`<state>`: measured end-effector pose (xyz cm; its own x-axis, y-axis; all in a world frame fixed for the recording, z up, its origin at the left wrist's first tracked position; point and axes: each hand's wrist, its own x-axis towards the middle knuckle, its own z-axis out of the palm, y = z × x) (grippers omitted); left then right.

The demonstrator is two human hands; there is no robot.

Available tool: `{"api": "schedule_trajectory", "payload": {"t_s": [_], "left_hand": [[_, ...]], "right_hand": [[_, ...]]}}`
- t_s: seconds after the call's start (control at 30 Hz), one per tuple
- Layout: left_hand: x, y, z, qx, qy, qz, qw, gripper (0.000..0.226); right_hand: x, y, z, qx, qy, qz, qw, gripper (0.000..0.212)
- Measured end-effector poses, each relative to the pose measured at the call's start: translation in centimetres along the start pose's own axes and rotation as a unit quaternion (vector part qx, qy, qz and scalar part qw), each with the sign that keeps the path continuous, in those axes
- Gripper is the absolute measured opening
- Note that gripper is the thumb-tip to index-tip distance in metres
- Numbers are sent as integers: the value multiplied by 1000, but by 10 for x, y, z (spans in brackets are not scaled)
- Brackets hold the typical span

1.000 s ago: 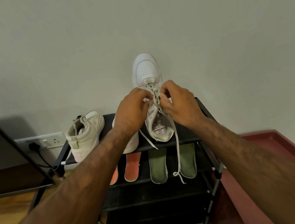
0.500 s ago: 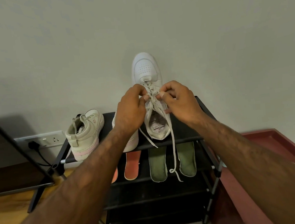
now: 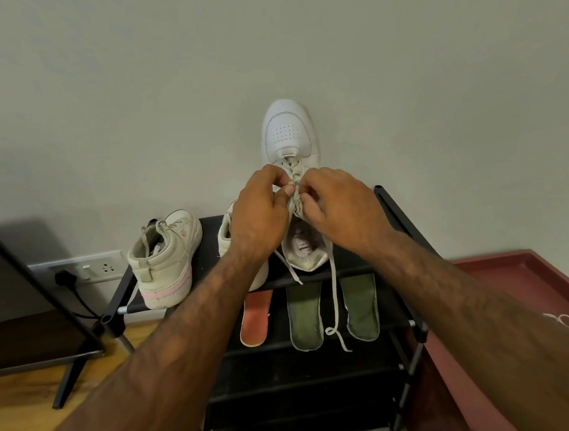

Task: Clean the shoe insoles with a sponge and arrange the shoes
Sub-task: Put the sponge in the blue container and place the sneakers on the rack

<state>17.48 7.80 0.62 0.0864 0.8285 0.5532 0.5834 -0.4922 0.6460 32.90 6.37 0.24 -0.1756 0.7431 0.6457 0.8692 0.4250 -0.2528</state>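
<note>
Head view. The white shoe (image 3: 288,136) stands toe-up in front of the wall, its heel opening facing the camera above the front part of the shoe rack's top shelf (image 3: 353,267). Whether the heel rests on the shelf or the toe touches the wall cannot be told.

Left hand (image 3: 259,214): fingers curled, pinching the lace (image 3: 333,300) at the eyelets. Right hand (image 3: 341,207): fingers curled, pinching the same lace from the other side. The two hands nearly touch. One loose lace end hangs past the shelf's front edge, down between the two green insoles (image 3: 305,316).

Top shelf, left end: a beige high-top shoe (image 3: 165,260), its heel overhanging the front rail. Just beside it a second white shoe (image 3: 224,234), mostly hidden by the left wrist. The right end of the shelf, beyond the right hand, is bare up to the corner post.

Second shelf: an orange insole (image 3: 256,317) and the green insoles lie side by side, lengthwise, apart from one another.

Surroundings: wall socket (image 3: 85,269) with a plug to the left, a dark cabinet (image 3: 7,291) near the rack's left edge, a red mat (image 3: 522,270) along its right edge.
</note>
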Motion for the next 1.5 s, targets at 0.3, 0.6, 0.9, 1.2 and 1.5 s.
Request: {"api": "schedule_trajectory", "payload": {"t_s": [0.3,0.6,0.9,1.2,1.5], "left_hand": [[-4,-7,-2,7,-30,-78,996,15],[7,4,-3,42,-29,-103,993,16],[8,16,2,-24,-60,-131,989,12],[15,40,-19,-187,-28,-216,958,17],[10,42,-13,-162,-84,-337,924,22]], "right_hand": [[0,7,6,208,4,162,965,6],[-1,11,8,269,2,195,943,5],[-1,21,15,186,-24,260,947,3],[7,17,-1,224,5,308,925,12],[4,5,-14,300,-62,360,881,25]]}}
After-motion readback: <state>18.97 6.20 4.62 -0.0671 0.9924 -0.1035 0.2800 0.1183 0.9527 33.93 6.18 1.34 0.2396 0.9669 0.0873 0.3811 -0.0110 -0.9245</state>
